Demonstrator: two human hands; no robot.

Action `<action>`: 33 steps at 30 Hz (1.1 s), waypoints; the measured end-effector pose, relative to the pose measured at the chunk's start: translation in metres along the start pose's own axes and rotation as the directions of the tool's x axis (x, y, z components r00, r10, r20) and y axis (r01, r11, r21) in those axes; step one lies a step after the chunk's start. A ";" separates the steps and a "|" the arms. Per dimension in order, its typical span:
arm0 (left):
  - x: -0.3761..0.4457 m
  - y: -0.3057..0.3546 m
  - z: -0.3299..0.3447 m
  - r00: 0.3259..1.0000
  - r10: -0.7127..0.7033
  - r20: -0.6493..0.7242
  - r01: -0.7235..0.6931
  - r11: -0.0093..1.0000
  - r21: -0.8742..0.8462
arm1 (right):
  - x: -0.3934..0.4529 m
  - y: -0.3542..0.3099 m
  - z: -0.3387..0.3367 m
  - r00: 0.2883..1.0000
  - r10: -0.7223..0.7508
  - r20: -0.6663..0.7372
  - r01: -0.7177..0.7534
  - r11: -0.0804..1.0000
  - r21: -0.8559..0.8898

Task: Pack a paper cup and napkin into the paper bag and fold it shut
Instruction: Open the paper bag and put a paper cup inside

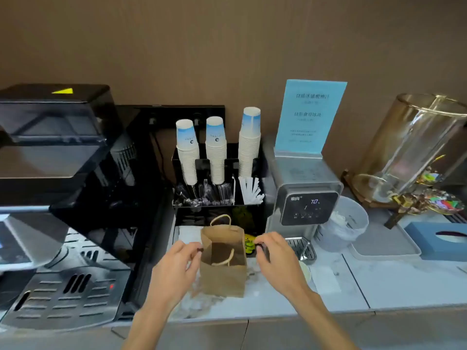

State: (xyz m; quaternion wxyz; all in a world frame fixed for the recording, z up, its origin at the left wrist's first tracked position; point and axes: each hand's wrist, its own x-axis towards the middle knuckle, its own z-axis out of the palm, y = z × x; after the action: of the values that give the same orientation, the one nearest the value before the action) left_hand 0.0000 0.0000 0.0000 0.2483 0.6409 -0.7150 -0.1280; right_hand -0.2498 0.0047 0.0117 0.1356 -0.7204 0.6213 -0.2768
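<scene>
A brown paper bag (223, 276) stands upright and open on the marble counter, one rope handle up at the back and the other fallen inside. I see no cup or napkin in its dark interior. My left hand (174, 269) is at the bag's left side, its pinched fingertips on the left rim. My right hand (274, 258) hovers a little to the right of the bag, fingers curled, holding nothing. Three stacks of white and blue paper cups (215, 150) stand upside down in a black holder behind. A white napkin stack (188, 234) lies behind the bag on its left.
A black coffee machine (75, 198) fills the left. A grey water dispenser (303, 198) with a drip tray (300, 248) stands right of the bag, then a plastic tub (346, 228), a blue tissue box (439, 238) and a glass drink dispenser (417, 147). Straws (251, 190) sit below the cups.
</scene>
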 end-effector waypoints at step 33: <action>0.078 -0.014 0.034 0.692 -0.135 0.709 0.214 0.977 -0.023 | 0.017 0.128 0.043 0.640 0.670 0.376 -0.568 0.742 -0.356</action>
State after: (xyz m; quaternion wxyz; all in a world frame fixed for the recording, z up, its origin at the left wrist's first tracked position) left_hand -0.0100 -0.0832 -0.0212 -0.0232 0.5949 -0.6836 -0.4223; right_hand -0.3288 -0.0421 -0.0882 0.2974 -0.5169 0.8017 0.0406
